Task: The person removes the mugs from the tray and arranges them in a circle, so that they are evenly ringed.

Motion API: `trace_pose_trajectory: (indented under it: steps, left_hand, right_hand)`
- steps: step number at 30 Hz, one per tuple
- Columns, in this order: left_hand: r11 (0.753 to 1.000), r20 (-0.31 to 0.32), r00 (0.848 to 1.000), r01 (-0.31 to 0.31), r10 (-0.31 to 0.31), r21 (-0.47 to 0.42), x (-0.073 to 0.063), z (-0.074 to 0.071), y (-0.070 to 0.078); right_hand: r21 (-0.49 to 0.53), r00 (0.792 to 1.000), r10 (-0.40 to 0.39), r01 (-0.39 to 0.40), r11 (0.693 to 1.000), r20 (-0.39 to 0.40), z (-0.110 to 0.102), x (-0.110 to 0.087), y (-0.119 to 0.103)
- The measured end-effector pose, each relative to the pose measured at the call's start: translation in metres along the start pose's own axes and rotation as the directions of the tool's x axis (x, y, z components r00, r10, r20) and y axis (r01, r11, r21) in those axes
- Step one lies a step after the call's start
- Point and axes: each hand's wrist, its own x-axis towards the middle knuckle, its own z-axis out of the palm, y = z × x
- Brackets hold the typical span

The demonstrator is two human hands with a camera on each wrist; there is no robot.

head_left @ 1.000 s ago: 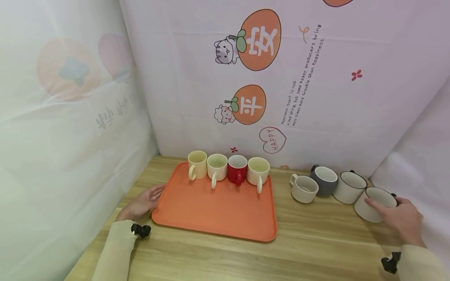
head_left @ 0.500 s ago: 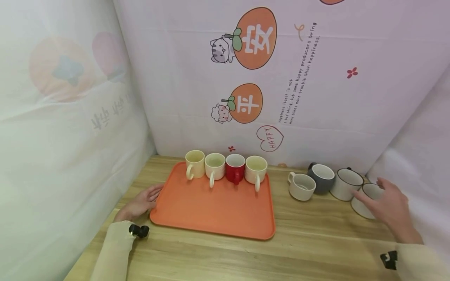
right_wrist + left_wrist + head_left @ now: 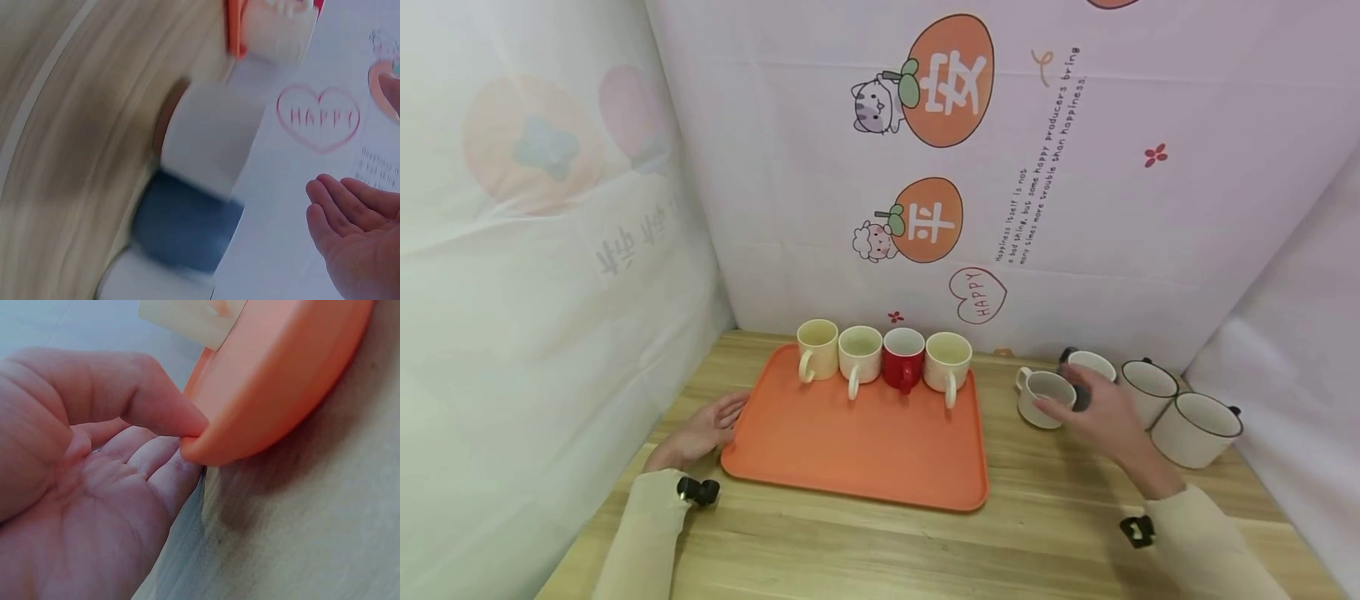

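Note:
My left hand (image 3: 703, 432) pinches the left edge of an orange tray (image 3: 857, 446). In the left wrist view the thumb lies over the rim, with the fingers beneath. Four-sided rows aside, several mugs line the tray's back edge: pale yellow (image 3: 817, 354), cream (image 3: 859, 357), red (image 3: 901, 364) and another cream mug (image 3: 946, 367). Over on the right, my right hand (image 3: 1105, 417) hovers above a small white cup (image 3: 1039, 410) and a dark grey mug (image 3: 1090, 367), partly hiding both. Its fingers are extended and hold nothing in the right wrist view.
Two white mugs with dark rims, one behind (image 3: 1150, 392) and one in front (image 3: 1195, 433), stand on the wooden table (image 3: 850, 550) at the far right. Printed white cloth (image 3: 820, 208) rises at the back and both sides.
My right hand has left the front dark-rimmed mug and swung left to above the small white cup and grey mug. My left hand stays on the tray edge.

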Motion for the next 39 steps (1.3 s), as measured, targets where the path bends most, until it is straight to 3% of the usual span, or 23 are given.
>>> trace_pose_trajectory:
  steps: [8, 14, 18, 26, 33, 35, 39]
  left_hand:
    - [1.000, 0.003, 1.000, -0.004, 0.004, -0.010, 0.001, 0.001, -0.001]
    - [1.000, 0.013, 1.000, 0.001, -0.001, -0.002, 0.001, 0.003, 0.001]
    - [1.000, 0.014, 1.000, 0.006, -0.006, -0.001, 0.001, 0.003, 0.002]
    - [1.000, 0.011, 1.000, 0.006, -0.006, -0.013, 0.000, 0.001, 0.002]
    - [1.000, 0.009, 1.000, -0.006, 0.006, -0.018, -0.001, 0.001, 0.000]
    - [1.000, 0.007, 1.000, -0.007, 0.008, -0.019, -0.001, 0.001, 0.000]
    - [1.000, 0.005, 1.000, -0.005, 0.005, -0.017, -0.001, 0.000, 0.000]
  right_hand:
    - [0.179, 0.997, -0.027, 0.012, 0.984, 0.077, 0.059, 0.021, -0.038]
    - [0.291, 0.994, 0.005, -0.035, 0.956, 0.105, 0.095, 0.036, -0.048]
    - [0.325, 0.990, 0.076, -0.112, 0.939, 0.121, 0.112, 0.042, -0.051]
    - [0.462, 0.933, 0.271, -0.353, 0.814, 0.237, 0.135, 0.048, -0.057]
    - [0.589, 0.904, 0.294, -0.425, 0.687, 0.310, 0.147, 0.057, -0.071]
    - [0.606, 0.897, 0.314, -0.442, 0.661, 0.311, 0.150, 0.060, -0.074]
    - [0.611, 0.883, 0.346, -0.469, 0.637, 0.317, 0.154, 0.065, -0.079]
